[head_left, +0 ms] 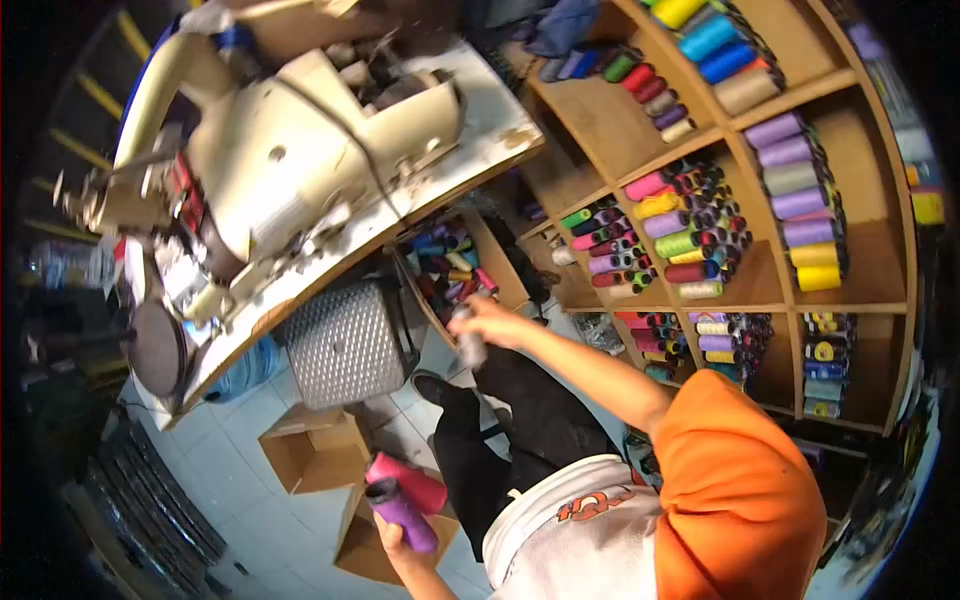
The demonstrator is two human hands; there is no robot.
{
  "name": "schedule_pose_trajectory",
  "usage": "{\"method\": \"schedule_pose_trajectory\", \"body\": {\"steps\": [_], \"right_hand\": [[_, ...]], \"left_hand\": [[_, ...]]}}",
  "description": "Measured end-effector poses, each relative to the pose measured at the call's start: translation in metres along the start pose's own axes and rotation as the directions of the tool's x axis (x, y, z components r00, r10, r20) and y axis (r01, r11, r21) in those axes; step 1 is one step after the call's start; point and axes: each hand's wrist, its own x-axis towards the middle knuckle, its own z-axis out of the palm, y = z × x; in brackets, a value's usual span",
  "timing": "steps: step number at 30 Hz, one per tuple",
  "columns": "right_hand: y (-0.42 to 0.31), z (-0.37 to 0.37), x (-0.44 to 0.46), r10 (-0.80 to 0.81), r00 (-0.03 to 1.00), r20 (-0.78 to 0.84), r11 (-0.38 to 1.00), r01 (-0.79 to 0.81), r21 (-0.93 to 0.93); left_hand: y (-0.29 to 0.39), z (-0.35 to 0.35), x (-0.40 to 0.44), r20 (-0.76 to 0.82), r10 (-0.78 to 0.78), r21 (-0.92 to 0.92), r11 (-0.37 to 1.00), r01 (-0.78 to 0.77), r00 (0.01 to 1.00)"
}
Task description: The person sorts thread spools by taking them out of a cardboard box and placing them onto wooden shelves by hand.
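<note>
At the bottom left, my left hand (393, 543) is wrapped round a purple thread cone (410, 518). A pink cone (415, 483) lies right against it, on its far side; whether my fingers also touch the pink one is hidden. Higher up, my right hand (485, 322) is closed on a greyish spool (470, 345), blurred by motion. It is beside an open drawer (505, 262) holding many coloured spools, below the edge of the sewing table.
A sewing machine (290, 150) stands on the white table (490, 100) at the upper left. Wooden shelves (790, 300) with spools fill the right. Below the table are a grey patterned bin (345, 345) and cardboard boxes (315, 450) on the tiled floor (235, 490).
</note>
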Motion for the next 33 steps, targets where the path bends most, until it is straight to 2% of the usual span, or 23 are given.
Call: {"method": "schedule_pose_trajectory", "body": {"steps": [2,3,4,5,6,7,8,9,10,11,12,13,15,16,19,20,21,25,26,29,32,33], "right_hand": [[-0.089,-0.036,-0.056,-0.077,0.961,-0.264,0.996,0.088,0.031],[-0.078,-0.084,-0.044,-0.385,0.834,-0.395,0.898,0.241,-0.368],[-0.102,-0.103,-0.061,-0.516,0.712,-0.477,0.837,0.299,-0.458],[-0.124,-0.127,-0.071,-0.519,0.663,-0.54,0.847,0.313,-0.43],[-0.137,-0.154,-0.075,-0.571,0.558,-0.602,0.812,0.275,-0.515],[-0.162,-0.169,-0.084,-0.622,0.504,-0.598,0.779,0.326,-0.536],[-0.166,-0.204,-0.074,-0.648,0.453,-0.613,0.761,0.357,-0.541],[-0.179,-0.223,-0.069,-0.679,0.357,-0.641,0.731,0.411,-0.545],[-0.194,-0.241,-0.062,-0.684,0.271,-0.677,0.724,0.359,-0.589],[-0.204,-0.266,-0.048,-0.765,0.139,-0.628,0.636,0.314,-0.705],[-0.221,-0.28,-0.038,-0.767,0.092,-0.635,0.631,0.291,-0.719],[-0.238,-0.297,-0.024,-0.768,0.038,-0.639,0.624,0.273,-0.733],[-0.265,-0.352,0.014,-0.782,-0.003,-0.623,0.605,0.234,-0.761],[-0.278,-0.368,0.027,-0.788,-0.019,-0.616,0.599,0.209,-0.773],[-0.314,-0.396,0.058,-0.651,-0.125,-0.749,0.744,0.088,-0.662],[-0.322,-0.408,0.069,-0.64,-0.123,-0.759,0.759,0.052,-0.649],[-0.328,-0.429,0.083,-0.627,-0.123,-0.769,0.773,0.017,-0.634],[-0.351,-0.449,0.101,-0.58,-0.157,-0.799,0.814,-0.097,-0.572],[-0.357,-0.447,0.097,-0.63,-0.103,-0.77,0.776,-0.12,-0.619],[-0.37,-0.448,0.107,-0.627,-0.07,-0.776,0.772,-0.191,-0.607],[-0.367,-0.465,0.127,-0.65,-0.157,-0.743,0.757,-0.214,-0.617],[-0.365,-0.467,0.132,-0.654,-0.154,-0.741,0.755,-0.209,-0.622]], "left_hand": [[0.019,0.022,0.035,0.101,-0.045,0.058,0.998,0.039,0.994],[0.025,0.036,0.053,0.142,-0.065,0.102,0.993,0.05,0.988],[0.03,0.053,0.068,0.184,-0.082,0.15,0.987,0.054,0.98],[0.032,0.071,0.081,0.215,-0.101,0.196,0.979,0.059,0.971],[0.033,0.09,0.095,0.241,-0.117,0.238,0.969,0.058,0.964],[0.035,0.113,0.105,0.248,-0.167,0.292,0.952,0.091,0.954],[0.028,0.132,0.115,0.266,-0.136,0.294,0.954,0.054,0.954],[0.021,0.151,0.128,0.308,-0.15,0.282,0.958,0.061,0.939],[0.013,0.169,0.14,0.347,-0.164,0.269,0.961,0.069,0.923],[0.006,0.187,0.152,0.381,-0.173,0.255,0.964,0.077,0.908],[0.005,0.205,0.162,0.397,-0.224,0.294,0.95,0.107,0.89],[-0.005,0.215,0.178,0.479,-0.276,0.313,0.941,0.132,0.833],[-0.023,0.247,0.208,0.588,-0.252,0.322,0.945,0.063,0.769],[-0.031,0.26,0.221,0.585,-0.271,0.349,0.935,0.064,0.765],[-0.047,0.293,0.25,0.598,-0.313,0.388,0.918,0.075,0.738],[-0.049,0.299,0.257,0.613,-0.299,0.39,0.919,0.049,0.731],[-0.05,0.301,0.261,0.658,-0.311,0.319,0.94,0.12,0.685],[-0.062,0.288,0.275,0.62,-0.383,0.334,0.918,0.211,0.685],[-0.063,0.281,0.278,0.606,-0.419,0.364,0.902,0.233,0.676],[-0.068,0.258,0.285,0.549,-0.482,0.394,0.87,0.297,0.683],[-0.064,0.238,0.284,0.477,-0.544,0.419,0.832,0.365,0.69],[-0.06,0.226,0.289,0.494,-0.551,0.44,0.825,0.354,0.672]]}}
